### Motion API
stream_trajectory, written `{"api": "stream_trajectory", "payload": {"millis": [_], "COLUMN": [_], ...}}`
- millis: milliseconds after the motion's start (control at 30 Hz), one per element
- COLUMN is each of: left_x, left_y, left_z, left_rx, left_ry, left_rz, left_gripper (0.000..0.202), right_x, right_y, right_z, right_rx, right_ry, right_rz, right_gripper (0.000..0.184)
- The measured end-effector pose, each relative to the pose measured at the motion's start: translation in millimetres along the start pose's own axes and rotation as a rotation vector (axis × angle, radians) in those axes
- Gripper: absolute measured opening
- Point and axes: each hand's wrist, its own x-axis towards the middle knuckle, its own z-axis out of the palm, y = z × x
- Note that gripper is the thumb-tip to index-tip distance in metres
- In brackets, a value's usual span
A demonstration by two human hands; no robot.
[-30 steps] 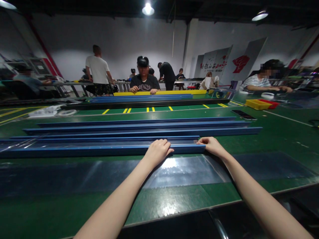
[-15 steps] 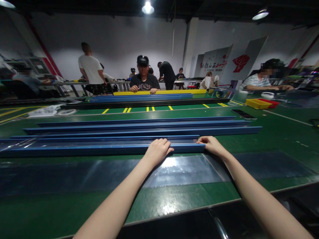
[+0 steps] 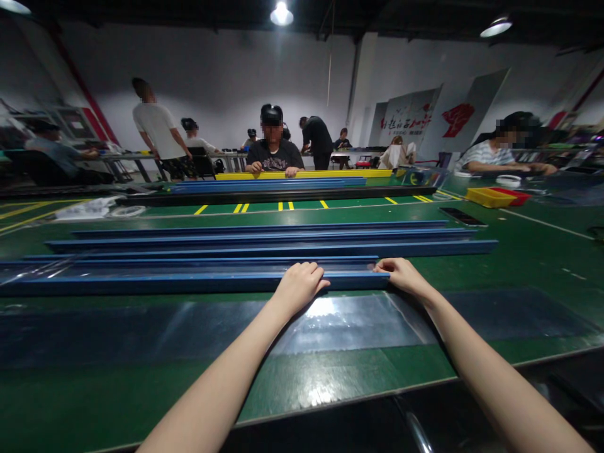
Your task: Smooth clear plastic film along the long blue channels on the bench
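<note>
A long blue channel strip (image 3: 189,285) lies crosswise on the green table, with clear plastic film (image 3: 226,268) inside its trough. My left hand (image 3: 302,286) is closed over the strip's near wall, fingers curled into the trough and thumb outside. At the strip's right end, my right hand (image 3: 401,275) pinches; its fingertips meet the end of the channel and the film there, partly hidden. A flat clear plastic sheet (image 3: 353,321) lies on the table under my forearms.
More blue channel strips (image 3: 330,247) lie parallel just beyond. Farther back are a black strip (image 3: 283,195), a yellow strip (image 3: 340,174), a phone (image 3: 462,217) and a yellow tray (image 3: 488,197). A person (image 3: 274,151) sits opposite; others work around the room.
Both my hands stay in place on the blue strip. In the background, the standing person in a white shirt has shifted left. The view has moved very slightly.
</note>
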Motion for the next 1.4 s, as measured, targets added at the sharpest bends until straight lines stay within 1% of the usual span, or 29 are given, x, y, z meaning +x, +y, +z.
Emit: {"api": "stream_trajectory", "payload": {"millis": [233, 400, 633, 933, 1233, 1400], "left_x": [-0.7, -0.6, -0.5, 0.2, -0.2, -0.4], "left_y": [-0.7, 0.0, -0.2, -0.8, 0.1, 0.2], "left_z": [1.1, -0.5, -0.3, -0.8, -1.3, -2.1], "left_rx": [-0.004, -0.012, -0.005, 0.005, 0.009, 0.003], "left_ry": [0.01, -0.008, -0.003, -0.004, -0.001, -0.014], "left_rz": [0.0, -0.003, 0.0, 0.004, -0.007, -0.011], "left_gripper": [0.022, 0.023, 0.022, 0.021, 0.021, 0.023], "right_x": [0.1, 0.8, -1.6, 2.0, 1.1, 2.4], "right_y": [0.6, 1.2, -4.8, 5.8, 4.6, 7.2], "right_z": [-0.1, 0.5, -0.7, 4.4, 4.9, 5.0], "right_rx": [-0.018, 0.013, 0.009, 0.029, 0.124, 0.129], "right_ry": [0.0, -0.012, -0.003, 0.02, 0.033, 0.026], "right_rz": [0.003, 0.002, 0.003, 0.059, 0.079, 0.081], "right_gripper": [0.022, 0.024, 0.02, 0.024, 0.021, 0.021]}}
